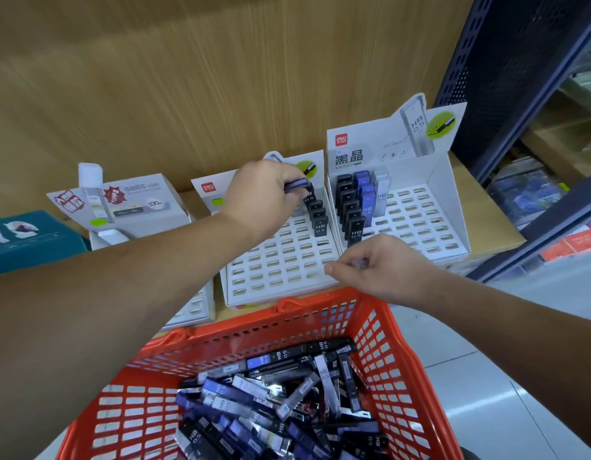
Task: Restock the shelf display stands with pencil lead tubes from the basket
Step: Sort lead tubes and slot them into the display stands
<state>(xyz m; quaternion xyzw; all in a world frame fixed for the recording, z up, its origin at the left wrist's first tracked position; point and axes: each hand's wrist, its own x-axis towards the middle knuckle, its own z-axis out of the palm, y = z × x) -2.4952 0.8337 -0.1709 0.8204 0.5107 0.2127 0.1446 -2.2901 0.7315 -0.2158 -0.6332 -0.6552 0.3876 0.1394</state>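
Centre of frame: your left hand point(264, 190) curls round a purple lead tube point(295, 186) over the back rows of the middle display stand point(280, 263), hiding most of that stand's header card. Lower right of centre, your right hand point(377, 267) pinches a pale tube point(358, 262), too blurred to read, above the orange basket point(320, 302). Loose tubes point(270, 403) lie heaped in the basket, whose near edge is cut off at the bottom. The right stand point(420, 224) carries black, blue and clear rows.
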